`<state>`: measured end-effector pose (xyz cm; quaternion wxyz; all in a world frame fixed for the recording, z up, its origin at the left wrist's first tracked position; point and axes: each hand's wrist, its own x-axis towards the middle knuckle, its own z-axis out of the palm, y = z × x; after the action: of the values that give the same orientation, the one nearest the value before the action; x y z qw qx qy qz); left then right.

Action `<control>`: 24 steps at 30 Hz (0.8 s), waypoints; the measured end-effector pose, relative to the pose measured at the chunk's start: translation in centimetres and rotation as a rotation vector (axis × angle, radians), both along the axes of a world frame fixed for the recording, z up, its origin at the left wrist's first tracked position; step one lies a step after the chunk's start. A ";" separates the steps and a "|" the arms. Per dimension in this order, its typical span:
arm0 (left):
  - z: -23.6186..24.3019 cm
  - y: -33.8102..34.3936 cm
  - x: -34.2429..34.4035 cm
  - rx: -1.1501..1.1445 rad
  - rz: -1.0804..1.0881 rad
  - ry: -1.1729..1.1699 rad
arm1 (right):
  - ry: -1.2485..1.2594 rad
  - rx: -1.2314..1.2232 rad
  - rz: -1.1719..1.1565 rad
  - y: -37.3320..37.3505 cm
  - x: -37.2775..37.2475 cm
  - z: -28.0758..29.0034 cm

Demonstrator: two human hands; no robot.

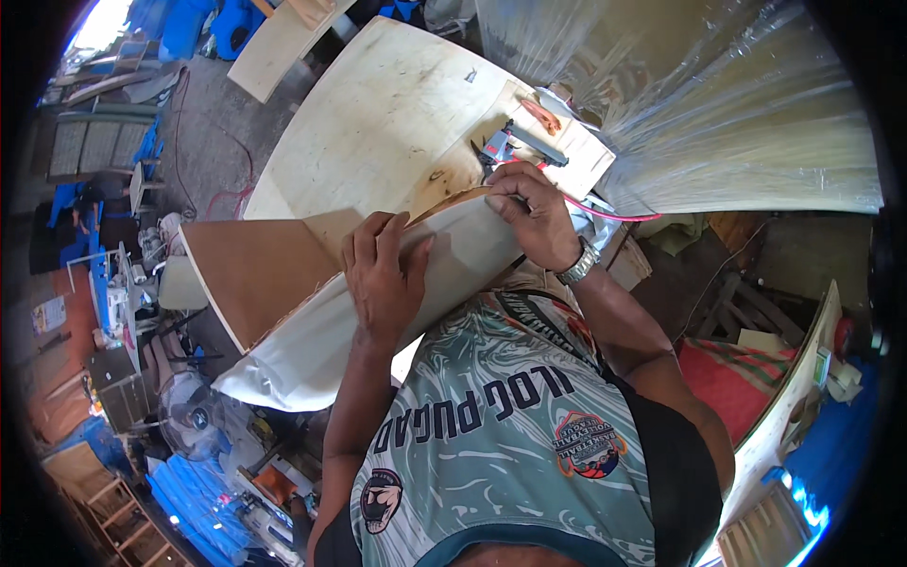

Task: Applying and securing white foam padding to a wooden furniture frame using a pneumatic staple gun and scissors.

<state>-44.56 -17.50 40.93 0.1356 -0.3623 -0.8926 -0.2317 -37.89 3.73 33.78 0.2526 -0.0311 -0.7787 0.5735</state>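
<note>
Both hands on a white cover, stapler-looking tool just past the right one

So, going left to right: out left of the left grip there's a brown board [260, 274], angled away, and I can't tell if it's joined to the piece in hand. Then the left hand [385, 283], draped over the edge of the white cover [458, 248] around mid-length, thumb apart from the fingers. Can't tell if it's actually pinching.

The cover sits right under both hands, long axis slanting from low left of the left grip up to the right one. The right hand [537, 213] has its upper right end, pinched between thumb and fingers. Just beyond that grip, on the pale tabletop [368, 113], lies what looks like a staple gun [539, 144], way nearer the right hand than the left. Red hose [624, 217] trails off to that grip's right.
</note>
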 end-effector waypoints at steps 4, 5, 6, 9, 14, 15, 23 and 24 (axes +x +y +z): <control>-0.8 -0.3 -0.2 -0.002 0.030 -0.045 | -0.030 -0.094 -0.029 -0.5 -0.4 0.2; -1.0 0.0 -0.4 0.006 -0.002 -0.077 | -0.033 -0.062 -0.058 -0.6 -0.5 0.3; -1.2 0.5 -0.5 0.005 -0.038 -0.119 | -0.047 -0.041 -0.109 -0.7 -0.6 0.3; -1.5 2.1 -0.8 0.013 -0.093 -0.119 | -0.033 -0.018 -0.102 -0.7 -0.5 0.6; -1.9 5.3 -1.9 0.064 -0.294 -0.087 | -0.025 -0.077 -0.030 0.3 -0.4 0.6; -2.0 5.7 -2.2 0.077 -0.320 -0.082 | -0.073 -0.149 0.014 0.5 -0.5 0.4; -2.0 6.4 -3.1 0.132 -0.334 -0.578 | -0.155 -0.345 0.113 1.8 -0.1 -1.3; -2.0 6.4 -3.0 0.064 -0.307 -0.516 | -0.202 -0.404 0.091 1.8 0.3 -1.5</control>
<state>-47.60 -11.08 38.96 -0.1209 -0.4178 -0.8245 -0.3620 -37.58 5.54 32.29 0.1360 -0.1029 -0.6700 0.7225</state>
